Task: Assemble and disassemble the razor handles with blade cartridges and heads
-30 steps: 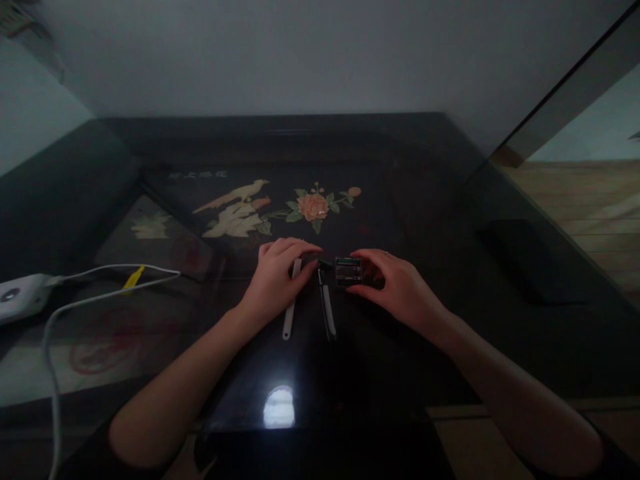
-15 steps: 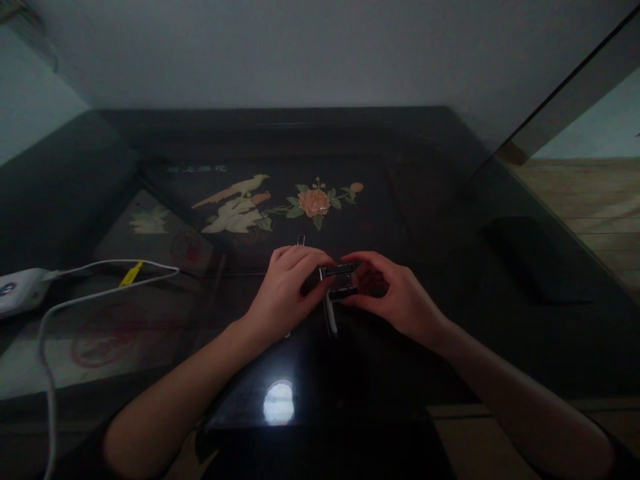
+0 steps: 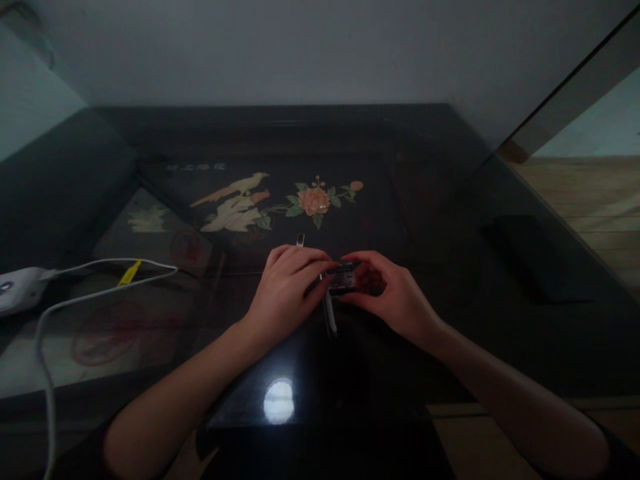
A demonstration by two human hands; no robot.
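Observation:
Between my two hands is a small dark, frame-like object [image 3: 343, 280] with a see-through or glossy middle; its exact kind is hard to make out in the dim light. My left hand [image 3: 285, 283] grips its left end, thumb and fingers closed over it. From the right side, my right hand [image 3: 395, 290] pinches it between thumb and index finger. Below the left fingertips a narrow silver-edged strip [image 3: 331, 317] sticks out toward me. A small metal-rimmed tip [image 3: 301, 239] shows just beyond my left knuckles; the rest of it is hidden.
The glossy black table [image 3: 430, 167] has an inlay of birds and a flower [image 3: 314, 200]. At the left, a white charger-like box [image 3: 23, 290] has a white cable [image 3: 47, 360] with a yellow tag [image 3: 131, 273]. A dark flat item [image 3: 535, 260] lies to the right.
My left fingers and thumb have shifted slightly over the object, and the gap between them has narrowed. The dark object looks slightly turned. My right hand has barely moved.

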